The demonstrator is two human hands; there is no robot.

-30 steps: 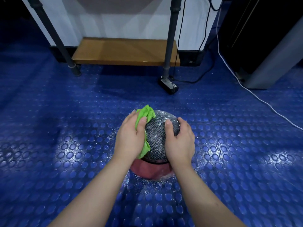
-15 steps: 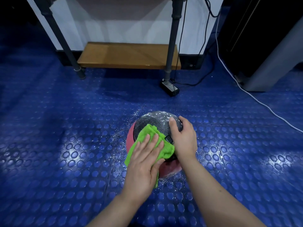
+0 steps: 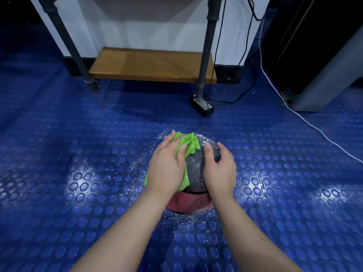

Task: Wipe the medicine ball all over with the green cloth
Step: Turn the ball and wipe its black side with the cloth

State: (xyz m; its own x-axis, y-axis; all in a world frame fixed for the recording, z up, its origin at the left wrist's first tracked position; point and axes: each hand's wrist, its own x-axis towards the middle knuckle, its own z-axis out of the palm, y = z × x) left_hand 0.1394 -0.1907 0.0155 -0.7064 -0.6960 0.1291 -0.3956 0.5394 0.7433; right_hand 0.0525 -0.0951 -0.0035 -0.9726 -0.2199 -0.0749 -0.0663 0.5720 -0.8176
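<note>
The medicine ball (image 3: 196, 169), black with a textured top and a red lower part, sits on the blue studded floor in the centre of the view. My left hand (image 3: 167, 167) lies over the ball's left side and presses the green cloth (image 3: 189, 146) against it; the cloth bunches up past my fingertips and hangs out below my palm. On the ball's right side rests my right hand (image 3: 219, 173), thumb on top and fingers wrapped round the ball. Both hands hide the ball's flanks.
White specks lie scattered on the floor (image 3: 98, 173) around the ball. Behind it stands a rack with grey metal legs (image 3: 204, 61) and a low wooden shelf (image 3: 153, 65). A black box (image 3: 202, 106) and cables (image 3: 306, 118) lie on the floor at the back right, beside a dark cabinet (image 3: 314, 55).
My left hand has slid the cloth from the near front of the ball up and over to its upper left side. My right hand has stayed on the right side.
</note>
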